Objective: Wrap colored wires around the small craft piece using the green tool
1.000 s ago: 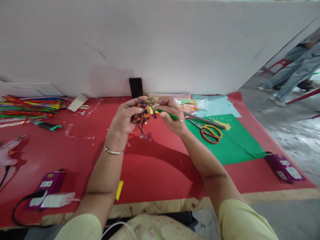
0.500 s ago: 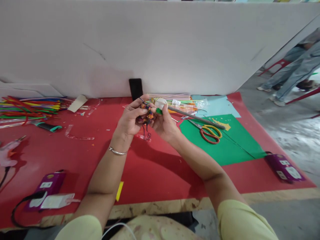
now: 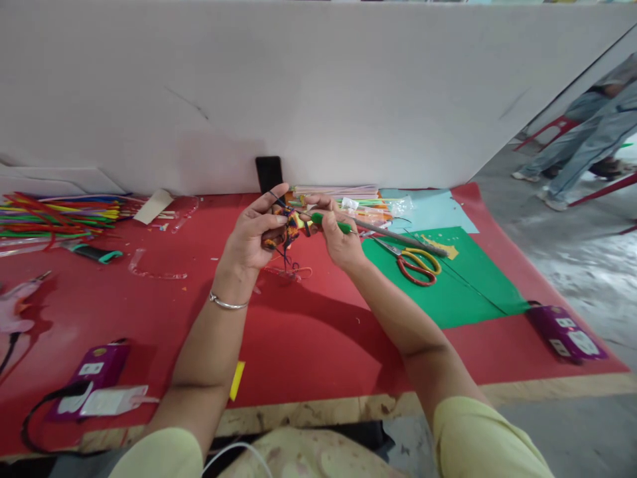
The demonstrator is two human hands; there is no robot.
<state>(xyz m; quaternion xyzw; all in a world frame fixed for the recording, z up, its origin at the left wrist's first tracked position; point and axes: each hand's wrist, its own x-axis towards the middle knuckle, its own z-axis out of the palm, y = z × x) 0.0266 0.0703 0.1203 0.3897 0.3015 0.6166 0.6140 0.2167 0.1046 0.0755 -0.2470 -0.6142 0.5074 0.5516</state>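
My left hand (image 3: 253,232) pinches a small crocheted piece (image 3: 290,231) of dark, orange and yellow yarn, with one strand passing over the raised index finger. Loose yarn ends dangle beneath it. In my right hand (image 3: 341,242) is a crochet hook with a green handle (image 3: 343,228), its tip pointing left at the piece. The fingers partly cover the hook and the work. Just beyond my right hand, a long grey rod (image 3: 408,243) and scissors (image 3: 421,267) with red and yellow handles lie on a green sheet (image 3: 462,292).
A black phone (image 3: 269,174) leans on the white partition (image 3: 318,93). Bundled pipe cleaners (image 3: 64,216), a black-and-teal tool (image 3: 94,253) and a pink glue gun (image 3: 20,302) lie left. Purple boxes (image 3: 565,332) sit near both sides. A person's legs (image 3: 587,143) show at right.
My right hand has shifted slightly right, away from my left, so more of the green handle shows. The crocheted piece has turned, showing yellow, and its strands hang differently.
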